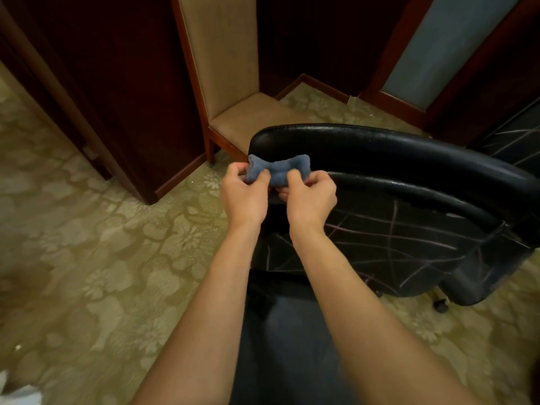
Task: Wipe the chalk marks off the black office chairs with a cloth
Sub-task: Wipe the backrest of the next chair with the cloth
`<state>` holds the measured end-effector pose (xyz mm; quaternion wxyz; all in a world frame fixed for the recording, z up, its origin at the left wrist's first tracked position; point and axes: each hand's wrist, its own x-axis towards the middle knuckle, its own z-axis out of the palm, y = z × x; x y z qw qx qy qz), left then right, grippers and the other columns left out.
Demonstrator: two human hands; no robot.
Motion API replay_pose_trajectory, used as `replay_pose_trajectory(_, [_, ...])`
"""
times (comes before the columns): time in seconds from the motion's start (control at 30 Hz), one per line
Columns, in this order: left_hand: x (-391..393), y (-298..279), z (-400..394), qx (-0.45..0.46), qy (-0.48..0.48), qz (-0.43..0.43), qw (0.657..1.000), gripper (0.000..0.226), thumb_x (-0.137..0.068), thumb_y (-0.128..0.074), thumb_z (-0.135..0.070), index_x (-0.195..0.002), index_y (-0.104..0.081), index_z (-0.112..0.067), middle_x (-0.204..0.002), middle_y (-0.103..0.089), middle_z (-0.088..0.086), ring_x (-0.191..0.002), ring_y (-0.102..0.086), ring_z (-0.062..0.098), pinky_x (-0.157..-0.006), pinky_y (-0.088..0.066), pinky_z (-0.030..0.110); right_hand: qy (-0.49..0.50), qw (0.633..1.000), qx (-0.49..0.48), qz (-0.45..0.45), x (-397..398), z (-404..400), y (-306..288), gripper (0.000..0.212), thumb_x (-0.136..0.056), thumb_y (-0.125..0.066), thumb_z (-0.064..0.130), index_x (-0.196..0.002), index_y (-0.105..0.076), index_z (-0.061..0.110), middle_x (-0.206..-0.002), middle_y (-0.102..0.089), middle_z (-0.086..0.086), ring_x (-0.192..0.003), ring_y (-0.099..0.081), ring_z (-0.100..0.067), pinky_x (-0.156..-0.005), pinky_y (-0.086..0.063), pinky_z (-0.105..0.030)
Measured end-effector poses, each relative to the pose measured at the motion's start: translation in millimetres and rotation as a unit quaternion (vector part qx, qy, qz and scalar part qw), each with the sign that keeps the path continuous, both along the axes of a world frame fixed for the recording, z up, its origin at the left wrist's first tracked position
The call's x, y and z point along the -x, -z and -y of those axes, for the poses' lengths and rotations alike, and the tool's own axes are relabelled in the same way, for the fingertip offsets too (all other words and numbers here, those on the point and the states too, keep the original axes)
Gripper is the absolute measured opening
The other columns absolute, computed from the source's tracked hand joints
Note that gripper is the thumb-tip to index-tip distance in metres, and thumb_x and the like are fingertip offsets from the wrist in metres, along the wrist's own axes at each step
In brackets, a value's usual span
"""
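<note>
Bunching blue cloth [277,171], left hand [244,194] and right hand [311,197] both pinched it. Best folded flat, then pressed on chalk marks [391,238] at 4 o'clock on black office chair [380,147].

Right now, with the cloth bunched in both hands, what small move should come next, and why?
Probably lower the blue cloth onto the chair back and rub: both hands, left and right, pinch it above chalk lines still unwiped.

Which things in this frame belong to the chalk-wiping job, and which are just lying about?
Job: blue cloth, pinched by left hand and right hand; black office chair with chalk marks.
Lying about: beige wooden chair; patterned carpet; white scrap.
</note>
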<state>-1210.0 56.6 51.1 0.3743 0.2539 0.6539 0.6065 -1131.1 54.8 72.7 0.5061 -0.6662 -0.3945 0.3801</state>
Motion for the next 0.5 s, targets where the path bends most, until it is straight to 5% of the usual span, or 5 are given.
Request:
replay_pose_trajectory(0.13, [-1.5, 40.5, 18.6, 0.046, 0.007, -0.047, 0.998, 0.016, -0.091, -0.069, -0.017, -0.102, -0.059, -0.021, -0.093, -0.07, -0.001, -0.081, -0.069, 0.011, -0.072, -0.059, 0.032, -0.006, 0.998, 0.01, 0.062, -0.4, 18.0, 36.2, 0.011, -0.091, -0.065, 0.019, -0.086, -0.058, 0.012, -0.075, -0.061, 0.002, -0.067, -0.062, -0.006, -0.059, -0.048, -0.015])
replay_pose_trajectory(0.37, [-5.4, 86.0, 36.6, 0.159, 0.035, 0.009, 0.987, 0.017, -0.088, -0.07, -0.016, -0.099, -0.06, -0.025, -0.094, -0.069, 0.001, -0.086, -0.07, 0.018, -0.078, -0.061, 0.048, 0.016, 0.987, 0.149, 0.065, 0.9, 34.0, 76.6, 0.014, -0.09, -0.066, 0.021, -0.089, -0.059, 0.009, -0.082, -0.062, -0.002, -0.08, -0.065, -0.019, -0.079, -0.058, -0.042])
replay_pose_trajectory(0.5, [-1.1, 59.9, 33.8, 0.126, 0.034, 0.033, 0.991, 0.018, -0.089, -0.07, -0.019, -0.098, -0.058, -0.029, -0.096, -0.07, -0.003, -0.085, -0.071, 0.015, -0.079, -0.061, 0.046, 0.022, 0.994, 0.101, 0.03, 3.0, 36.6, 51.2, 0.013, -0.09, -0.064, 0.021, -0.086, -0.056, 0.011, -0.083, -0.064, -0.005, -0.077, -0.066, -0.02, -0.077, -0.059, -0.045])
